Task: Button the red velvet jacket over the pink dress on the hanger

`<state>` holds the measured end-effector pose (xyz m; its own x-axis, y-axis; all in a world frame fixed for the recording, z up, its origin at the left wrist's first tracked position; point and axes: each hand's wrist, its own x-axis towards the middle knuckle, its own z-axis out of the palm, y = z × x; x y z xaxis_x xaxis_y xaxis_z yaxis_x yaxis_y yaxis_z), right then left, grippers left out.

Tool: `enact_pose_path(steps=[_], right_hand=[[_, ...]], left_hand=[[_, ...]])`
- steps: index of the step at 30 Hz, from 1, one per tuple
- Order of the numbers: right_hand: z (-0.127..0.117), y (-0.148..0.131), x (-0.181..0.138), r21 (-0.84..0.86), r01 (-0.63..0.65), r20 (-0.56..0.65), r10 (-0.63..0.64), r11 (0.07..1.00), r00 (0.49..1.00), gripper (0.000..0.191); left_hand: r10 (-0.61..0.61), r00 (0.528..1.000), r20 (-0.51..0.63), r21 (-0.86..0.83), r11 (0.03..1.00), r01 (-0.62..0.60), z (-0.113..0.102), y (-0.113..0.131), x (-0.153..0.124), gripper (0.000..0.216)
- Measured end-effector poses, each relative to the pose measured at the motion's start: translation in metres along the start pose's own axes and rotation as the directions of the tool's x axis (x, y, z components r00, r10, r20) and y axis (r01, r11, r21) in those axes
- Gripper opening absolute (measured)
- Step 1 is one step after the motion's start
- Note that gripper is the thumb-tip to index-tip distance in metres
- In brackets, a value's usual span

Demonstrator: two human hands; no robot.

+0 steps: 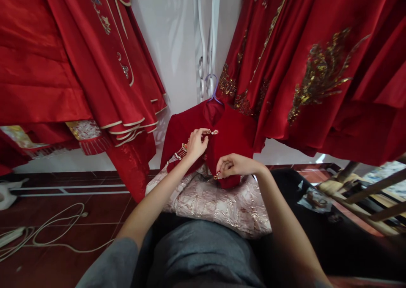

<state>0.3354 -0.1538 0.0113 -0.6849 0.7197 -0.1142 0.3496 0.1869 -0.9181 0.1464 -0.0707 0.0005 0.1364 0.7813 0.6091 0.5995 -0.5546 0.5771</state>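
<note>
A small dark red velvet garment (pixel 233 133) hangs on a blue hanger (pixel 213 89) in front of me. My left hand (pixel 196 144) is closed, pinching a gold beaded fastening (pixel 212 132) near the garment's front opening. A pearl tassel (pixel 180 152) dangles just left of that hand. My right hand (pixel 234 165) is closed lower down on the garment's hem, pinching a small gold fastening (pixel 217 176). A pink and gold embroidered cloth (pixel 222 203) lies bunched beneath the garment, over my lap.
Long red satin gowns with gold embroidery hang at the left (pixel 79 68) and right (pixel 317 68). A white wall (pixel 177 47) stands behind. White cables (pixel 53 233) trail over the dark red tiled floor. Wooden legs (pixel 374 190) stand at the right.
</note>
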Motion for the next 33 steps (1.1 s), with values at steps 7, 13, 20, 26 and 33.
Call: enact_pose_path(steps=[7,13,20,26,33], right_hand=[[-0.015,-0.004,-0.021,-0.009,-0.031,-0.067,0.030,0.999,0.997,0.029],[-0.019,-0.005,-0.025,-0.026,-0.029,-0.081,0.027,0.999,0.996,0.026],[-0.023,-0.003,-0.027,0.019,-0.039,-0.120,0.041,0.999,0.992,0.030],[-0.014,-0.009,-0.016,0.021,0.065,-0.249,-0.058,0.998,0.967,0.028],[-0.026,-0.021,0.029,0.020,0.094,-0.476,-0.074,0.995,0.876,0.013]], left_hand=[[0.328,0.920,0.215,0.483,0.783,-0.392,0.000,0.009,0.022,0.027],[0.339,0.880,0.333,0.519,0.713,-0.471,-0.003,0.009,0.041,0.029],[0.467,0.755,0.461,0.376,0.668,-0.642,-0.011,0.005,0.057,0.020],[0.535,0.690,0.487,0.354,0.602,-0.716,-0.013,-0.001,0.061,0.014],[0.518,0.691,0.503,0.444,0.531,-0.722,-0.007,-0.003,0.058,0.028]])
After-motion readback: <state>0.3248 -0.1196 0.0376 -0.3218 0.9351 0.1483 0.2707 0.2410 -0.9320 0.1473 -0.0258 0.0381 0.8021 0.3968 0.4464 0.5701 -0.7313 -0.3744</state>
